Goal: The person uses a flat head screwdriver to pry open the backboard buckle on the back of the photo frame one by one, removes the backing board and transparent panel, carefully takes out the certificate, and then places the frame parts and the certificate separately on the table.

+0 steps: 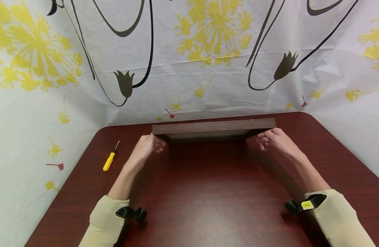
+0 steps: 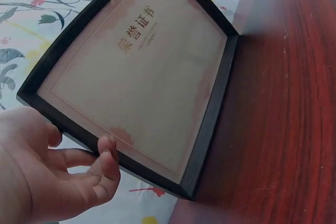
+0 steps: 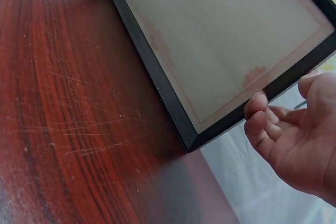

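A dark picture frame (image 1: 214, 127) stands tilted at the far part of the table, its top edge leaning towards me. Behind its front, in the left wrist view, is a pale certificate (image 2: 142, 87) with a pinkish border and gold Chinese characters. My left hand (image 1: 149, 144) grips one short side, fingertips curled over the rim. On the opposite side, my right hand (image 1: 273, 139) pinches the black rim (image 3: 226, 116) between fingers and thumb. The frame's lower edge appears to touch the tabletop. Its back is hidden.
A screwdriver (image 1: 109, 160) with a yellow handle lies left of my left forearm on the dark red wooden table (image 1: 202, 192). White sheeting (image 1: 189, 82) printed with flowers hangs behind the table and along both sides.
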A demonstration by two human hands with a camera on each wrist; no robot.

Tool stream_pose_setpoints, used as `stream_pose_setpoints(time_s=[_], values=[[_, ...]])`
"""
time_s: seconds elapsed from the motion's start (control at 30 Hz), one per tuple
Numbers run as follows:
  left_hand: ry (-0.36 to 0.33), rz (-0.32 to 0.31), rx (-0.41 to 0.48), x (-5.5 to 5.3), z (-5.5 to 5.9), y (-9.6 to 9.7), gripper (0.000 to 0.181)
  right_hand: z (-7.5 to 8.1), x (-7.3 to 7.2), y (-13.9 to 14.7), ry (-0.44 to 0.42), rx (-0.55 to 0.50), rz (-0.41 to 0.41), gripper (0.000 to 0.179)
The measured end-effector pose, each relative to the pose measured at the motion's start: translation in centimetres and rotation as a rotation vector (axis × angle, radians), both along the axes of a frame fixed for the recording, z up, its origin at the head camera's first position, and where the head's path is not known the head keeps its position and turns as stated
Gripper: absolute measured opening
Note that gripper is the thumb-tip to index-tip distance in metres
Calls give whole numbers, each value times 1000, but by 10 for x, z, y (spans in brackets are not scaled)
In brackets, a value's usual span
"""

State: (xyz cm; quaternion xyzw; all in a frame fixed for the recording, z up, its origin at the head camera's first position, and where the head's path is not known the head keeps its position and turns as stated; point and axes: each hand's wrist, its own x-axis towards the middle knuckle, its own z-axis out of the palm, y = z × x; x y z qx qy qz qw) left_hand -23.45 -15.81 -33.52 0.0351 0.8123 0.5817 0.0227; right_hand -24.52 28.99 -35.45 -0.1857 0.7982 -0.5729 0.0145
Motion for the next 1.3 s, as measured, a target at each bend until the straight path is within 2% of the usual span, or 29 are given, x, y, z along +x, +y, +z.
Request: stream_pose_setpoints(time_s=[0.13, 0.2, 0.33, 0.43, 0.6, 0.77, 0.87, 0.93, 1.17, 1.3], values=[[-29, -11, 78, 2, -3, -1, 56, -2, 0, 2, -32, -38, 22, 29], [-50, -19, 108, 3, -3, -1, 53, -3, 0, 3, -69, -111, 46, 29], [-86, -37, 137, 4, 0, -1, 53, -1, -1, 4, -157, -266, 120, 38], [-119, -30, 140, 4, 0, -2, 53, 1, -1, 3, -227, -289, 104, 42], [-160, -28, 118, 4, -5, -3, 51, 3, 0, 2, -301, -167, -4, 40], [-177, -42, 103, 2, -10, -4, 46, 2, 1, 4, -254, 46, -101, 44], [-192, -56, 69, 1, -14, -5, 42, 1, 1, 5, -195, 215, -106, 51], [-204, -65, 45, 0, -17, -6, 44, -1, -1, 4, -172, 290, -98, 55], [-224, -80, 15, 0, -26, -5, 58, -4, -2, -2, -205, 363, -84, 65], [-198, -95, -50, 1, -29, -6, 58, -3, -1, -5, -145, 474, -97, 66]])
